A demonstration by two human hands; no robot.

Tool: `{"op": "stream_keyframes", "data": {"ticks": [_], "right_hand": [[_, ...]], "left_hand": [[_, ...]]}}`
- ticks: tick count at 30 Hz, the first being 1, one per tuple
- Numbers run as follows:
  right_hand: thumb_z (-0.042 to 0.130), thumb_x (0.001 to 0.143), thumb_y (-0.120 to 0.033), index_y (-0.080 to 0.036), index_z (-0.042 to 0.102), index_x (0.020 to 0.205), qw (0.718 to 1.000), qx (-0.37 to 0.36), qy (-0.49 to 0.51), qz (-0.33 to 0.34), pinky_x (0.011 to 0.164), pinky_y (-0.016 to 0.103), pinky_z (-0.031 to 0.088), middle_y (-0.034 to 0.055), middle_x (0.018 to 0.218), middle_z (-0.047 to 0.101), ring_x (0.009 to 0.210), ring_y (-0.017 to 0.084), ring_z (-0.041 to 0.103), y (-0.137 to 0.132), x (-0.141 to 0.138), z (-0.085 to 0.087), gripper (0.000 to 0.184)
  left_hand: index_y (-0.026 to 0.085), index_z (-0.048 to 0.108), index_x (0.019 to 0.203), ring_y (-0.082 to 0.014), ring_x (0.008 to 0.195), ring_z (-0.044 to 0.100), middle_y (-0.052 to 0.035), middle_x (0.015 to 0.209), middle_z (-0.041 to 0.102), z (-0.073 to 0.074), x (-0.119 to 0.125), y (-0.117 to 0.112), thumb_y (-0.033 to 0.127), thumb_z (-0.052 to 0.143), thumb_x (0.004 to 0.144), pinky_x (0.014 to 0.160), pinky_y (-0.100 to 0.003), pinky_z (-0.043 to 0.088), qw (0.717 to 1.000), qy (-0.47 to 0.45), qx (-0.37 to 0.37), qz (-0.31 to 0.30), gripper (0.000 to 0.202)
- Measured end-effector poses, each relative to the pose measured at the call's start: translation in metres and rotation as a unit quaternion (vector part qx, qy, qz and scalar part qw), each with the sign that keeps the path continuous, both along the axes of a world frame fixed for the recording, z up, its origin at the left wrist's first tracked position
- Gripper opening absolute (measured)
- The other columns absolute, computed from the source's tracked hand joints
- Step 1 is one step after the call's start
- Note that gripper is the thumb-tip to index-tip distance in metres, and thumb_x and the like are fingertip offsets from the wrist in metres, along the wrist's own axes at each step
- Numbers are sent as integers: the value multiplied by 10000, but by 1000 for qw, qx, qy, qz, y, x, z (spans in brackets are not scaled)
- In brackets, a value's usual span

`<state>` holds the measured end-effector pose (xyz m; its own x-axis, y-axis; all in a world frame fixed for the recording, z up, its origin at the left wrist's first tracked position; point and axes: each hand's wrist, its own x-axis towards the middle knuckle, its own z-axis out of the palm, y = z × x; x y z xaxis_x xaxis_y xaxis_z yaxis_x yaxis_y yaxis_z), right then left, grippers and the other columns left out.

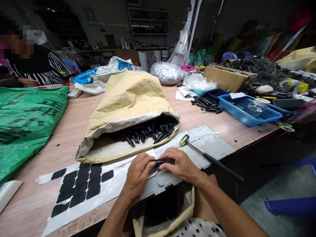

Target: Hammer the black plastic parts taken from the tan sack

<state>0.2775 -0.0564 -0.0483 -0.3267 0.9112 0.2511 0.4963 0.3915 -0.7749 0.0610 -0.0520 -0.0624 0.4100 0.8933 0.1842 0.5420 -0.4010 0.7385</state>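
My left hand (pixel 138 173) and my right hand (pixel 179 165) meet at the table's front edge, fingers pinched from both sides on one small black plastic part (pixel 159 162). They hover over a grey metal plate (pixel 209 142). Just behind them a tan paper sack (pixel 128 98) lies on its side, mouth open toward me, with several similar black parts (pixel 148 133) spilling inside. A small hammer (pixel 207 156) with a yellow-tipped head rests on the plate right of my right hand.
A white sheet with black square pads (pixel 79 187) lies left of my hands. A green woven sack (pixel 24 121) covers the left side. Blue baskets (pixel 249 110), a cardboard box (pixel 229 77) and black parts fill the right. A person in stripes (pixel 39 67) sits far left.
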Motion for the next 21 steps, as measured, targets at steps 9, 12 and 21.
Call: {"op": "stream_keyframes", "data": {"ticks": [9,12,21], "right_hand": [[796,802,-156,-199,663,831,999,33,-5,10,803,303,394,-33,801,638,821,144,541,-2,-5,1,142],[789,806,-165,-204,669,867,999,37,-9,6,806,308,400,-25,826,646,836,151,546,-2,-4,1,140],[743,842,-252,-230,681,1153,989,116,-74,-61,917,374,434,44,1055,676,997,215,573,-10,26,2,318]], "left_hand": [[244,736,1004,-231,920,596,-48,920,656,-1,2,-2,386,487,1013,829,-358,432,1000,4,7,8,288],[249,738,1017,-226,921,594,-45,929,657,1,2,-2,385,495,1014,836,-356,435,1000,-7,3,6,279],[252,727,1037,-234,954,582,-46,962,662,7,2,-3,393,507,1010,857,-359,422,1000,-13,-14,8,262]]}}
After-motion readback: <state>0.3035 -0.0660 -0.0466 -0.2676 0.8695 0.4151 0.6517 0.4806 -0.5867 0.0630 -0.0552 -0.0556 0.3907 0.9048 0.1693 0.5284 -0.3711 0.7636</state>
